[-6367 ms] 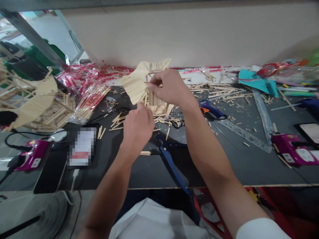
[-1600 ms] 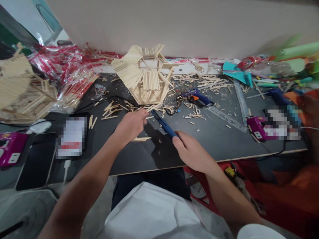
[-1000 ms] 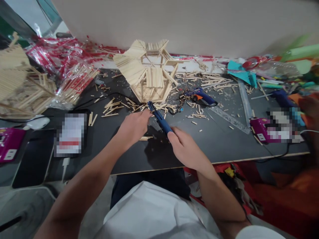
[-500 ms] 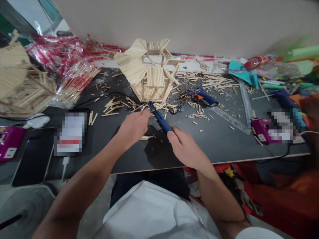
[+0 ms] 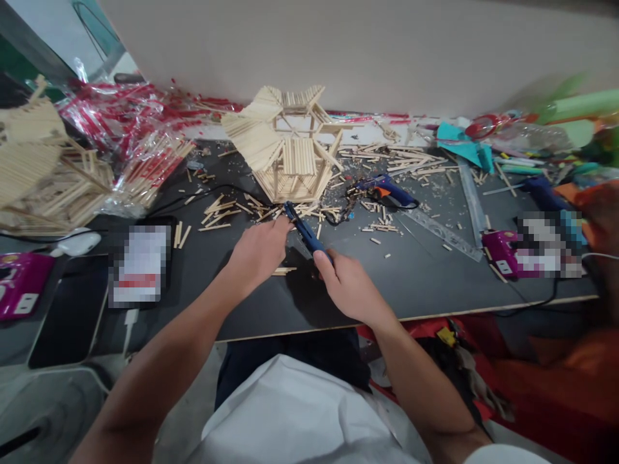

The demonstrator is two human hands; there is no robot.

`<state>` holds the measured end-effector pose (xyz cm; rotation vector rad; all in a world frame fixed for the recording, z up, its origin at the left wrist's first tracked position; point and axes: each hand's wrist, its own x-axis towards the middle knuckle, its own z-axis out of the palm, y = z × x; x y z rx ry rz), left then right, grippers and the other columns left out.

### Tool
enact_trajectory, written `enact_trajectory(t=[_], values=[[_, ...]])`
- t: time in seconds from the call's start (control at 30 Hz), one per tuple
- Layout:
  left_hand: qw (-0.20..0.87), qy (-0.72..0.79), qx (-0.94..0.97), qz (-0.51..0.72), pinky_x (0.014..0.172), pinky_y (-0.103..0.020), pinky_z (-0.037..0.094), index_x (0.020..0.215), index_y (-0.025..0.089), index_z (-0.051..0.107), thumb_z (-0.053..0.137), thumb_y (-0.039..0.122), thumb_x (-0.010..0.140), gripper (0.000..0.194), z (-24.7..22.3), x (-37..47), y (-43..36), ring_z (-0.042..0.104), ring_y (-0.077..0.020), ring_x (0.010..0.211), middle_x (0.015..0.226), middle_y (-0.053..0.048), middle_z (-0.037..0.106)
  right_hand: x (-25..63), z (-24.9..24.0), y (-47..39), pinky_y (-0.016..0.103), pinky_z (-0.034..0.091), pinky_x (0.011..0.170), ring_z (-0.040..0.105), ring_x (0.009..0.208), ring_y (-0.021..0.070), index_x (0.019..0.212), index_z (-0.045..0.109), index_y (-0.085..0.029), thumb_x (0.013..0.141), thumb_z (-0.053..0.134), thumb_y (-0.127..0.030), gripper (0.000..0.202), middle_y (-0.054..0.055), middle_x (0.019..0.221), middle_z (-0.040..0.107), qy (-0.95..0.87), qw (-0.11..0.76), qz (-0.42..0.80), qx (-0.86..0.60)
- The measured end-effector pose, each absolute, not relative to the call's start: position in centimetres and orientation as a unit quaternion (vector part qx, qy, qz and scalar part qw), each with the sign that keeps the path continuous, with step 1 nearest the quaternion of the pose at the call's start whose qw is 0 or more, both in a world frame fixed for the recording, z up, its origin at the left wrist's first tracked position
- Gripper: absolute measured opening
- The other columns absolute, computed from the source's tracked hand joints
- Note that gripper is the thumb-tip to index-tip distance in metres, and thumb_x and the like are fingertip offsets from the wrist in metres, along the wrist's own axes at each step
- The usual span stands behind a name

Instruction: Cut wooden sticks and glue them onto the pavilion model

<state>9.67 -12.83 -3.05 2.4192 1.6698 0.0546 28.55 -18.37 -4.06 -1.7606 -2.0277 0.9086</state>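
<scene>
Presently, the right hand (image 5: 345,283) grasps the blue hand tool (image 5: 306,233) over the counter (image 5: 435,283), near the stick model (image 5: 298,158), while the left hand (image 5: 258,251) sits at its tip, grip contents indeterminable.

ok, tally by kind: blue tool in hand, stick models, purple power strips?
Blue tool: 1, in the right hand
Stick models: 2, centre model and left model, cut off by the frame
Purple power strips: 2, left strip and right strip
Total: 5
</scene>
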Motion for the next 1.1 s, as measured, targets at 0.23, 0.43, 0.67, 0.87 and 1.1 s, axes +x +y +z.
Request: enact_trajectory(t=[0.23, 0.43, 0.67, 0.87, 1.1], values=[[0.125, 0.537, 0.834, -0.001, 0.076, -0.034, 0.049, 0.110, 0.012, 0.059, 0.036, 0.020, 0.102, 0.026, -2.7, 9.4, -12.9, 0.072, -0.0267, 0.086, 0.089, -0.013, 0.073, 27.9, -4.2, -19.2, 0.031, 0.033, 0.066, 0.067, 0.077, 0.0237, 0.087, 0.055, -0.020, 0.108, 0.026, -0.047, 0.045, 0.010, 0.083, 0.070, -0.709, 0.096, 0.275, -0.642], [0.129, 0.509, 0.851, -0.005, 0.075, -0.032, 0.048, 0.105, 0.013, 0.061, 0.036, 0.022, 0.102, 0.027, -0.8, 8.2, -13.1, 0.071, -0.0258, 0.087, 0.091, -0.013, 0.073, 28.3, -4.6, -20.6, 0.033, 0.031, 0.063, 0.068, 0.074, 0.0252, 0.091, 0.058, -0.018, 0.108, 0.029, -0.044, 0.042, 0.009, 0.083, 0.071, -0.716, 0.064, 0.215, -0.661], [0.134, 0.482, 0.866, 0.007, 0.070, -0.030, 0.044, 0.090, 0.018, 0.065, 0.035, 0.037, 0.104, 0.038, -0.4, 5.6, -12.0, 0.068, -0.0233, 0.080, 0.082, -0.008, 0.072, 29.9, -5.3, -22.8, 0.042, 0.045, 0.086, 0.062, 0.098, 0.0335, 0.123, 0.059, -0.009, 0.104, 0.039, -0.052, 0.052, 0.018, 0.107, 0.068, -0.733, 0.099, 0.060, -0.670], [0.056, 0.559, 0.826, -0.033, 0.074, -0.035, 0.048, 0.103, 0.015, 0.066, 0.034, 0.040, 0.104, 0.040, -2.1, 5.7, -11.2, 0.071, -0.0310, 0.087, 0.091, -0.014, 0.074, 29.9, -5.8, -23.3, 0.056, 0.041, 0.105, 0.048, 0.125, 0.0435, 0.141, 0.047, 0.003, 0.095, 0.058, -0.051, 0.071, 0.029, 0.132, 0.055, -0.753, 0.086, -0.008, -0.652], [0.064, 0.541, 0.838, -0.038, 0.077, -0.034, 0.050, 0.106, 0.015, 0.067, 0.033, 0.039, 0.104, 0.041, -3.3, 6.3, -10.9, 0.072, -0.0297, 0.091, 0.094, -0.016, 0.074, 27.3, -3.0, -15.4, 0.040, 0.045, 0.109, 0.051, 0.132, 0.0290, 0.141, 0.052, -0.006, 0.105, 0.036, -0.029, 0.045, 0.019, 0.147, 0.050, -0.820, 0.133, 0.116, -0.545]])
